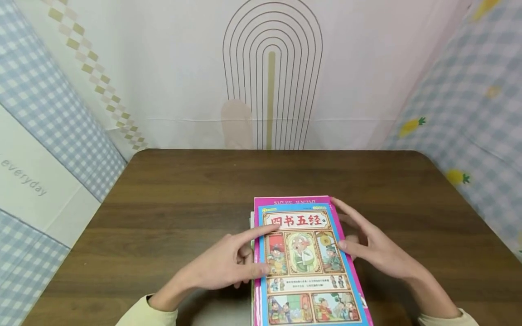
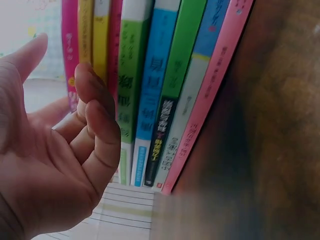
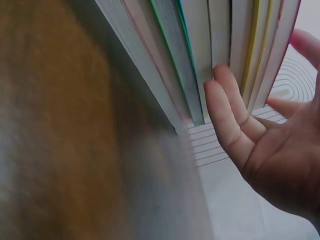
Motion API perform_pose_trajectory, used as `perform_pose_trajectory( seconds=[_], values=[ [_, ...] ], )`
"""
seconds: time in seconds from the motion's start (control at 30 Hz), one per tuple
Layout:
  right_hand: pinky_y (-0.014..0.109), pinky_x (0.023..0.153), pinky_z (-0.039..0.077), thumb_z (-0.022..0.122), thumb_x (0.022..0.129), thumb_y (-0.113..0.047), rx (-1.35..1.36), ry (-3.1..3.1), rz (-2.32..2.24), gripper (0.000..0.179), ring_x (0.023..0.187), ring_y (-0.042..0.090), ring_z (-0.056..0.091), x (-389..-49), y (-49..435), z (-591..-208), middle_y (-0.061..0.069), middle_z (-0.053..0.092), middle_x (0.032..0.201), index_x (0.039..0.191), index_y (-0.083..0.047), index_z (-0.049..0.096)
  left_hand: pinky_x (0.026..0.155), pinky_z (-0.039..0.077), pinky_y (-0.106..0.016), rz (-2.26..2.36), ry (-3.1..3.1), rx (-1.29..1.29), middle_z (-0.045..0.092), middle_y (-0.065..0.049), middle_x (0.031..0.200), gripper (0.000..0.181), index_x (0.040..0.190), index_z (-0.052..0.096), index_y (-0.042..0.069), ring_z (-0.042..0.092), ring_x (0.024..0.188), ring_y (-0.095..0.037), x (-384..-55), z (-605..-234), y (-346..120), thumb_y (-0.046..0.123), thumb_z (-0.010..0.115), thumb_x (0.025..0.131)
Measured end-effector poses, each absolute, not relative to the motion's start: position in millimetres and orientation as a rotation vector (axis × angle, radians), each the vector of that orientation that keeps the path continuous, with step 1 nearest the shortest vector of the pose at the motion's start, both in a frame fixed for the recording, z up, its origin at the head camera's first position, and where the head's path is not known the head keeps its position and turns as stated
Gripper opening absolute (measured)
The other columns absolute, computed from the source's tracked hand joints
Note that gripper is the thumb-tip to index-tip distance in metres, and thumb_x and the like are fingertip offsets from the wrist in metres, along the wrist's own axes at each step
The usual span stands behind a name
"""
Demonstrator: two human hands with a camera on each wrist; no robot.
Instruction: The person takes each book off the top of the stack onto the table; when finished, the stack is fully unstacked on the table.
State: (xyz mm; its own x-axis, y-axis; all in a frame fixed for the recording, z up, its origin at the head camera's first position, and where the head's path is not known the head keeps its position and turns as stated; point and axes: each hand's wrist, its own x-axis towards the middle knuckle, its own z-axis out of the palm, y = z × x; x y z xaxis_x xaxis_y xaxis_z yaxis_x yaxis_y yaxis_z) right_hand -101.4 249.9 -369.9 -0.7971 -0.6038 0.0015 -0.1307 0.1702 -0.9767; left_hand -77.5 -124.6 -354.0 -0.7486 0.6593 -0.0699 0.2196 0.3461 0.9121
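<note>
A stack of several books stands at the near edge of the table. On top lies a blue-bordered comic-style book with red Chinese title characters. A magenta book shows just beneath it. My left hand is at the stack's left side, index finger and thumb on the blue cover, the other fingers loosely bent by the spines. At the right side, my right hand has its thumb at the cover's edge and its index finger at the magenta book's far corner. The left wrist view shows coloured spines; the right wrist view shows page edges.
The brown wooden table extends beyond the stack and to both sides. Behind it hangs a pale cloth with an arch pattern. Checked cloths hang at the left and right.
</note>
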Motion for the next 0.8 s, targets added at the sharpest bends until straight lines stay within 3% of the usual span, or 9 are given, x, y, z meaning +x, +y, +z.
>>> perform_pose_trajectory(
  seconds=[0.13,0.37,0.5,0.67,0.8],
  values=[
    [0.047,0.086,0.065,0.05,0.108,0.0,-0.744,1.904,-1.728,0.08,0.122,0.032,0.067,-100.3,252.4,-374.0,0.029,0.021,0.165,0.172,-0.023,0.008,0.049,0.047,-0.023,1.361,2.221,0.764,0.063,0.007,0.062,0.076,0.161,0.042,0.037,0.055,0.051,-0.004,-75.4,-355.3,-121.3,0.038,0.079,0.095],
    [0.05,0.088,0.064,0.053,0.106,0.003,-0.745,1.809,-1.762,0.084,0.128,0.032,0.066,-103.8,256.6,-382.3,0.01,0.036,0.163,0.172,-0.021,0.008,0.052,0.046,-0.022,1.348,2.228,0.729,0.06,0.008,0.065,0.077,0.161,0.038,0.045,0.054,0.056,-0.003,-76.0,-356.3,-127.2,0.04,0.079,0.096],
    [0.051,0.087,0.065,0.055,0.104,0.003,-0.751,1.82,-1.75,0.084,0.128,0.032,0.066,-104.9,256.6,-382.0,0.012,0.039,0.161,0.172,-0.019,0.011,0.053,0.048,-0.023,1.353,2.21,0.698,0.062,0.004,0.069,0.078,0.161,0.033,0.05,0.059,0.055,-0.011,-78.5,-356.2,-138.4,0.039,0.077,0.098],
    [0.053,0.085,0.065,0.056,0.104,0.002,-0.74,1.838,-1.734,0.08,0.129,0.027,0.064,-103.5,257.4,-379.7,0.011,0.041,0.159,0.171,-0.018,0.015,0.055,0.053,-0.026,1.431,2.15,0.758,0.063,0.0,0.075,0.076,0.165,0.031,0.039,0.063,0.057,-0.028,-82.8,-359.5,-150.8,0.027,0.072,0.102],
    [0.052,0.085,0.065,0.056,0.105,0.001,-0.725,1.863,-1.723,0.079,0.13,0.024,0.063,-101.2,258.5,-380.7,0.009,0.039,0.159,0.171,-0.019,0.017,0.057,0.058,-0.031,1.516,2.005,0.769,0.07,-0.002,0.083,0.079,0.168,0.028,0.034,0.063,0.059,-0.019,-86.7,-362.4,-150.5,0.02,0.07,0.103]
  ],
)
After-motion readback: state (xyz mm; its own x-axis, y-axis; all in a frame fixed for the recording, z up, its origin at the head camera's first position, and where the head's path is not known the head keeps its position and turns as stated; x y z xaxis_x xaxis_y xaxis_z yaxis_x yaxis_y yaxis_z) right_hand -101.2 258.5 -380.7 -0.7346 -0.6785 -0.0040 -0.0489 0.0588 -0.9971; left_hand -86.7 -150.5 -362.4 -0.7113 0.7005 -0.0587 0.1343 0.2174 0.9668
